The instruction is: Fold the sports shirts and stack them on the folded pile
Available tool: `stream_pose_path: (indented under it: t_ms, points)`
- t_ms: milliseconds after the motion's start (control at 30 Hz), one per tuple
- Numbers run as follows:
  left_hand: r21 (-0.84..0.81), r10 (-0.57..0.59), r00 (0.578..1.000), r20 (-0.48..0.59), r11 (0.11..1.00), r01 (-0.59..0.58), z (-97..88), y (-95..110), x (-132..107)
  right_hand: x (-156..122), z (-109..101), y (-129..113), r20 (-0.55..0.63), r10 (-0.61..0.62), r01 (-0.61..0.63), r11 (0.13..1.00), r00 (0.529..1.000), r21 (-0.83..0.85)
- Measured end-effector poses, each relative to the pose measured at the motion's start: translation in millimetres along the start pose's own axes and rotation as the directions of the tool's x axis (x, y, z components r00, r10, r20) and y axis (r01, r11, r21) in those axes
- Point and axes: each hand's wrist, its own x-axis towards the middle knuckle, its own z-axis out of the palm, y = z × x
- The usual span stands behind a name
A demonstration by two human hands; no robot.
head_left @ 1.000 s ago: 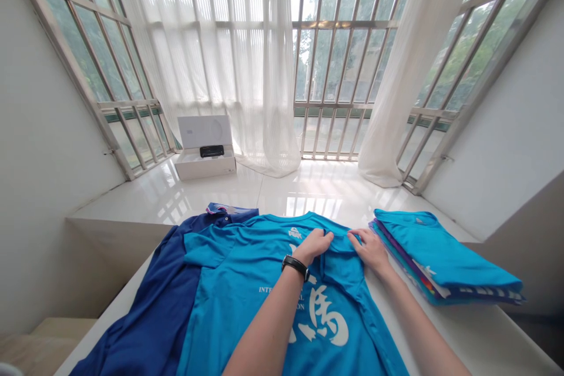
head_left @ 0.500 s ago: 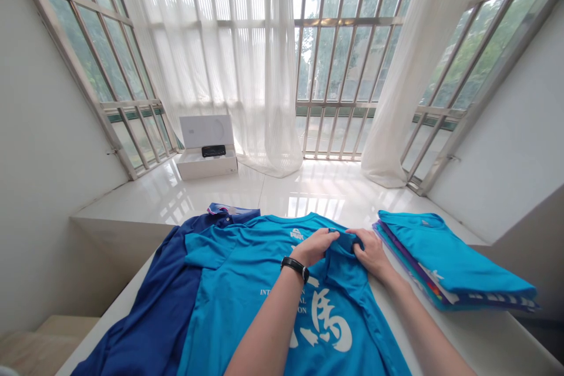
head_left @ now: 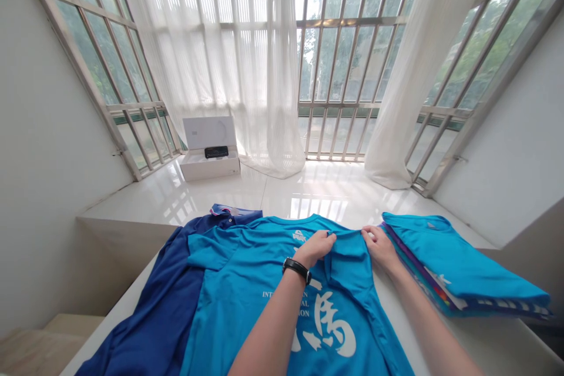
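A bright blue T-shirt (head_left: 247,288) with white lettering lies spread before me, its collar toward the window. With a black watch on its wrist, my left hand (head_left: 315,248) is closed on the folded-in sleeve cloth at the shirt's right side. My right hand (head_left: 378,244) pinches the outer corner of that same fold near the shoulder. Between the two hands the cloth is pulled fairly straight. A dark blue collared shirt (head_left: 152,299) lies partly under the T-shirt on the left.
To the right sits a stack of folded shirts (head_left: 467,258), a bright blue one on top. An open white box (head_left: 211,169) with a black device (head_left: 216,151) stands on the glossy sill (head_left: 282,191). Sheer curtains (head_left: 268,70) hang before the barred window.
My right hand has moved outward to the right, away from my left hand. The bunched sleeve cloth between them has been drawn out flatter. The view has shifted slightly.
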Motion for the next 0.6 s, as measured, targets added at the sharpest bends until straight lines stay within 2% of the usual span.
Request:
stream_pose_path:
  t_ms: [100,367,600]
  points:
    - [0.033,-0.009,0.999,0.036,0.999,0.007,4.1,-1,3,6,0,1,0.019,0.027,-0.027,0.999,0.999,0.019]
    - [0.217,0.078,0.996,-0.035,0.974,-0.069,13.5,-8,11,11,-2,-1,0.049,0.068,-0.071,0.995,0.996,0.068]
    - [0.325,0.128,0.989,-0.074,0.941,-0.097,12.1,-12,14,14,-4,3,0.006,0.091,-0.091,0.992,0.996,0.092]
